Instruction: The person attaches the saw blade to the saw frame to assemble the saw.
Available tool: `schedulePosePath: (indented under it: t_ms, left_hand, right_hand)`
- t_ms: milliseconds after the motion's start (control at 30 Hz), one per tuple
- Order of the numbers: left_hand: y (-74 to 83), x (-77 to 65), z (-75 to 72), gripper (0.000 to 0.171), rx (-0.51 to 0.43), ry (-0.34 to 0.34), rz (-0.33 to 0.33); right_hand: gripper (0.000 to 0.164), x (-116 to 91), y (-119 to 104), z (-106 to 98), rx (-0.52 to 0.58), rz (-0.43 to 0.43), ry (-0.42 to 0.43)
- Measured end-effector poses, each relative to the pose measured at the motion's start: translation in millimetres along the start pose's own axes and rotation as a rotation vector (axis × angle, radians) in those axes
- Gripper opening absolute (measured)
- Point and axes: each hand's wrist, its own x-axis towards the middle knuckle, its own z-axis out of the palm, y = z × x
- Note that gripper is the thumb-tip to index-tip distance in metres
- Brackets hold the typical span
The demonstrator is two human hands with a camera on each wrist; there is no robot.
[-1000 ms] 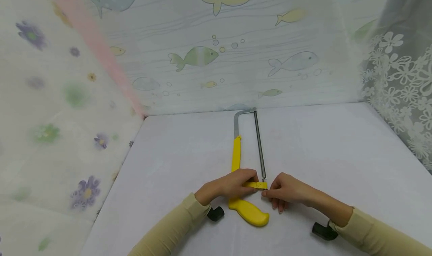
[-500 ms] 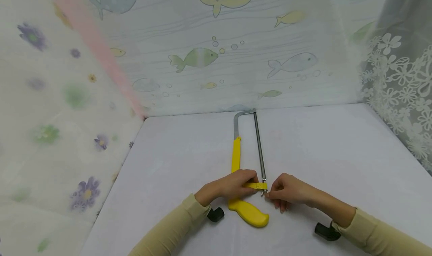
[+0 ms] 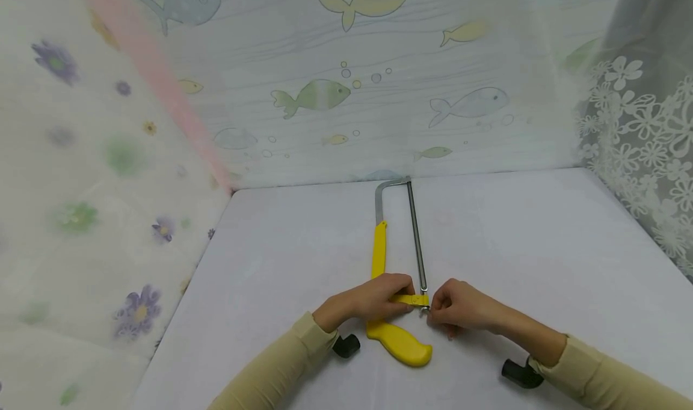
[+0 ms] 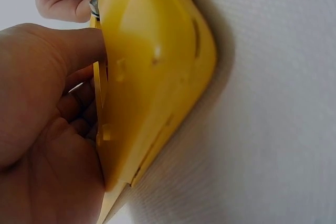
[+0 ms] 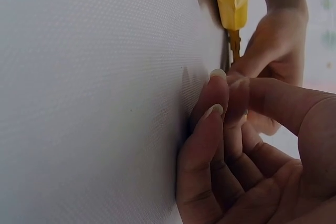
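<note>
A hacksaw [image 3: 379, 250] with a yellow handle and grey front frame lies flat on the white table, its dark blade [image 3: 416, 235] on the right side. My left hand [image 3: 373, 296] grips the saw's yellow crosspiece, fingers over it and thumb on the near side. Just below that crosspiece is a small metal wing nut [image 3: 424, 311]. The curled thumb and forefinger of my right hand [image 3: 465, 306] pinch at its right edge. In the right wrist view, the right fingertips [image 5: 218, 74] meet and hide the nut. The yellow handle [image 4: 152, 61] fills the middle of the left wrist view.
The white tabletop [image 3: 292, 229] surrounds the saw. A fish-patterned curtain [image 3: 325, 97] hangs behind it, and a flowered one [image 3: 108, 217] at the left. White lace [image 3: 649, 115] hangs at the right. Dark wrist devices [image 3: 521, 374] sit below both cuffs.
My right fingers first covered the wing nut, then shifted slightly right and down, uncovering part of it, and have curled in more. The left hand and the hacksaw stay in place.
</note>
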Motion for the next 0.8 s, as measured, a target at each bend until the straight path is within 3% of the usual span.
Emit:
schedulePosePath:
  t_ms: [400, 800]
  left_hand:
    - [-2.5, 0.4, 1.2, 0.007, -0.003, 0.003, 0.008]
    - [-1.3, 0.1, 1.3, 0.008, 0.003, 0.004, -0.001]
  right_hand:
    - [0.033, 4.3, -2.1, 3.5, 0.005, 0.019, -0.013]
    - [0.032, 1.9, -0.9, 2.8, 0.008, 0.059, -0.006]
